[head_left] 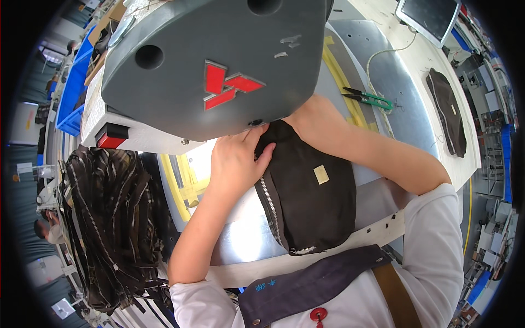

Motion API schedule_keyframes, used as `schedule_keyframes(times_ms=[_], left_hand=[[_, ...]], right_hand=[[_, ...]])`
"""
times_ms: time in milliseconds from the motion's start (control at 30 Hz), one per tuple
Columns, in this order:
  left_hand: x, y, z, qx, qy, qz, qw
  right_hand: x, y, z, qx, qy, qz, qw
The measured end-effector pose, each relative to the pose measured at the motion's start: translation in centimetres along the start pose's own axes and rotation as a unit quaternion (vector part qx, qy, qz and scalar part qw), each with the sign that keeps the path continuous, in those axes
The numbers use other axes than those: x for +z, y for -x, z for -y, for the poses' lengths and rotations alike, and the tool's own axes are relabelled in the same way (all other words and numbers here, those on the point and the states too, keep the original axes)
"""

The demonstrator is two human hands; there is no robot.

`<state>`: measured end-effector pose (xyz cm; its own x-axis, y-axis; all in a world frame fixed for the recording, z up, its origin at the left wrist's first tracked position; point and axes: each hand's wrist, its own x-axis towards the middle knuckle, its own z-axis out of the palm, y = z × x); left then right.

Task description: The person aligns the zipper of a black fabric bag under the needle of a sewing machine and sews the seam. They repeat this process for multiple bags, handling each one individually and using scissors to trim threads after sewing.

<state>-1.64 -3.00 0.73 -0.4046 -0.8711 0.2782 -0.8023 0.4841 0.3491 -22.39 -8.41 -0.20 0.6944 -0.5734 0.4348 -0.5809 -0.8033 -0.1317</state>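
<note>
Left hand (236,158) flat, fingers spread on dark zippered pouch (309,191); right hand (317,121) pinching pouch's top edge; pouch contents hidden; blue bin (71,104) far left.

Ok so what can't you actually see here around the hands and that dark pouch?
Head view only:
- Needle area and the far end of the dark pouch: hidden under the grey sewing machine head.
- Right hand: fingers tucked beneath the machine, grip unclear.
- Left hand: fingertips partly covered by the machine.
- Zipper pile: single pieces too tangled to count.
</note>
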Motion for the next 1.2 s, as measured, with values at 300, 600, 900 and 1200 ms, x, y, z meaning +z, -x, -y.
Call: schedule_keyframes(times_ms=[300, 600, 900, 1200], left_hand=[[0.1, 0.0, 0.0, 0.018, -0.01, -0.022, 1.0], [-0.1, 0.1, -0.3, 0.058, -0.04, -0.036, 0.997], [-0.3, 1.1, -0.7, 0.058, -0.015, -0.03, 0.998], [-0.2, 1.0, -0.7, 0.066, -0.015, -0.035, 0.997]], right_hand=[[-0.1, 0.3, 0.2, -0.012, 0.029, 0.006, 0.999], [-0.2, 0.7, 0.3, 0.0, 0.011, 0.02, 1.0], [0.2, 1.3, 1.0, -0.034, 0.017, -0.006, 0.999], [0.1, 1.2, 1.0, -0.028, 0.009, -0.014, 0.999]])
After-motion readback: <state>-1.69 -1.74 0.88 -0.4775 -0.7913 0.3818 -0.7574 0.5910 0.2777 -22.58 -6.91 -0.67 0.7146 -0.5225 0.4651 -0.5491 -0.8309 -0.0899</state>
